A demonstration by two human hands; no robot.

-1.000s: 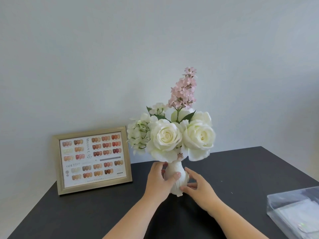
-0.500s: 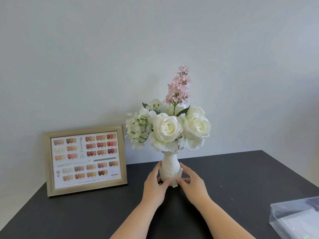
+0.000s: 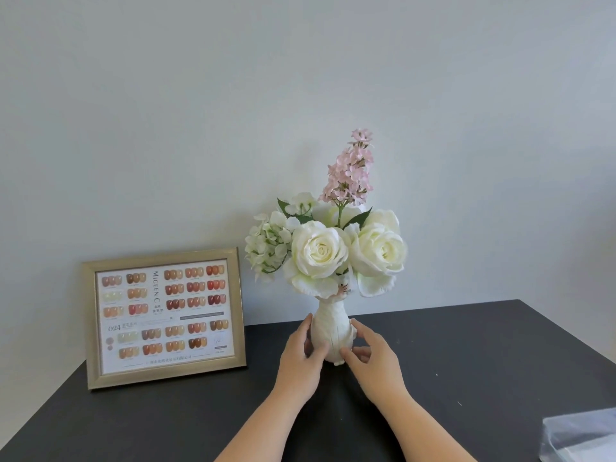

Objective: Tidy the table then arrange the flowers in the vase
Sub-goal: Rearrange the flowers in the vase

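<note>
At the far left of the dark desk [image 3: 133,418] a gold picture frame [image 3: 163,316] leans on the wall, well apart from the hands. Next comes the left hand [image 3: 301,356]. Its grip is wrapped on the left side of the white vase [image 3: 331,331], with the thumb on the front. The vase stands straight up near the back of the desk, right between the two hands, so both are just as near to it. Its long way runs up and down, and the white and pink flowers [image 3: 333,241] stick out of the top. The right hand [image 3: 373,356] touches the right side low down, with its grip half open and fingers curled loosely; it may be letting go, but that is hard to tell. The flowers look done, so the next move is likely a small nudge or turn. At the far right corner lies a clear plastic bag [image 3: 580,435], maybe still to be tidied.
</note>
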